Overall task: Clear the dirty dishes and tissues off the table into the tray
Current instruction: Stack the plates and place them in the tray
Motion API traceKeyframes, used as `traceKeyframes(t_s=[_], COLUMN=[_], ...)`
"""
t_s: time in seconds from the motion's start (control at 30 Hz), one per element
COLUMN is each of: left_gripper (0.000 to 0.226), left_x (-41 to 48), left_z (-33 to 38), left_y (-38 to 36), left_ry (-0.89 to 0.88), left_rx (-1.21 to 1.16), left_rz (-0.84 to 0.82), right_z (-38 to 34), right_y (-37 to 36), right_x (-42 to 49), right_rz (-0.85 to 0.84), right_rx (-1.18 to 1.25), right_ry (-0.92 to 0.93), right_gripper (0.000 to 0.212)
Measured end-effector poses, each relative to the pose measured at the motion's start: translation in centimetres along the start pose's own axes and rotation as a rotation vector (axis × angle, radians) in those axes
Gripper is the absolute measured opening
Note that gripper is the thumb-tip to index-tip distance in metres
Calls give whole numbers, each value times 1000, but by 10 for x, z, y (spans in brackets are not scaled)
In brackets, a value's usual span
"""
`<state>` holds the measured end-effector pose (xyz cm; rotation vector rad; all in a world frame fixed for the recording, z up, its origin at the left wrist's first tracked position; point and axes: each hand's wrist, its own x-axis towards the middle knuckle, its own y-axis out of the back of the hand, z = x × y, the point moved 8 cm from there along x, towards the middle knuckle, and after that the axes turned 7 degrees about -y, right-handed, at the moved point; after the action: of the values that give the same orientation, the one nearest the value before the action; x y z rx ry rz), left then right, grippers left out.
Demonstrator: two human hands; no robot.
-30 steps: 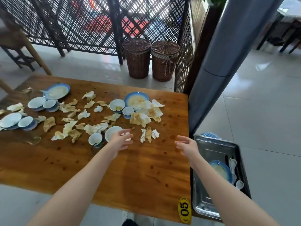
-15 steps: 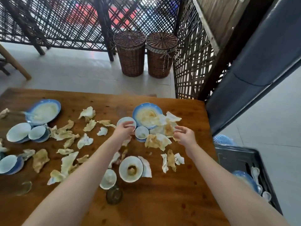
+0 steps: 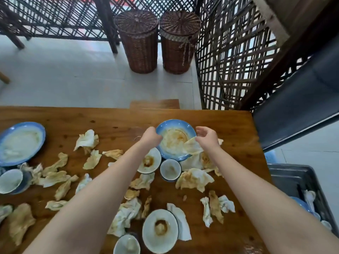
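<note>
blue plate [image 3: 174, 138]: upright on the far right part of the counter [image 3: 236, 129]; inside smeared with yellow-brown residue.
tissue [image 3: 191, 147]: stained, lying over the blue plate's near-right rim.
left hand [image 3: 151, 136]: on the blue plate's left rim, fingers curled down round the edge; fingertips hidden behind the knuckles.
right hand [image 3: 207, 138]: at the blue plate's right rim, fingers bent in a loose arc with a clear gap to the thumb; nothing seen gripped. Contact with rim or tissue cannot be told.
small bowl [image 3: 149, 160]: white, brown stain at centre; touches the blue plate's near-left edge, partly under the left forearm.
small cup [image 3: 170, 169]: white inside, just beside the small bowl, at the blue plate's near edge.
crumpled tissues [image 3: 194, 178]: large stained wad near the small cup; many more scattered across the counter to the left and nearer the camera.
near bowl [image 3: 160, 228]: white, stained, close to the counter's near edge; a white tissue lies against its right side.
second blue plate [image 3: 20, 142]: far left of the counter, pale residue inside.
tray [image 3: 286, 168]: dark metal, beside the counter's right edge and lower; holds a white spoon [image 3: 309, 197] and a blue dish, only partly in view.
wicker baskets [image 3: 138, 39]: two, lidded, side by side on the floor beyond the counter, before a lattice screen.
</note>
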<state>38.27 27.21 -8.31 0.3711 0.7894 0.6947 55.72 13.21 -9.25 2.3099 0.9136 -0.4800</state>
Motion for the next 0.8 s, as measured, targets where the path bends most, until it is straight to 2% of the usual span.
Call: traceKeyframes(t_s=[0.13, 0.33, 0.57, 0.63, 0.7, 0.8], left_gripper=[29, 25, 28, 28, 30, 41], left_x=[15, 25, 20, 14, 6, -9], left_z=[-4, 3, 11, 19, 28, 40], left_y=[-9, -11, -7, -3, 2, 8], left_ry=[18, -10, -99, -148, -195, -254], left_rx=[185, 304, 72, -35, -140, -252], left_rz=[-46, -68, -22, 0, 17, 28], right_z=[-1, 3, -2, -10, -18, -25], right_y=[-15, -14, 13, 20, 30, 45], right_x=[16, 20, 11, 7, 2, -8], right_rz=[-39, 12, 111, 104, 108, 105], right_rx=[-119, -151, -26, 29, 87, 151], right_ry=[-5, -7, 48, 79, 110, 131], right_gripper=[48, 32, 18, 25, 24, 40])
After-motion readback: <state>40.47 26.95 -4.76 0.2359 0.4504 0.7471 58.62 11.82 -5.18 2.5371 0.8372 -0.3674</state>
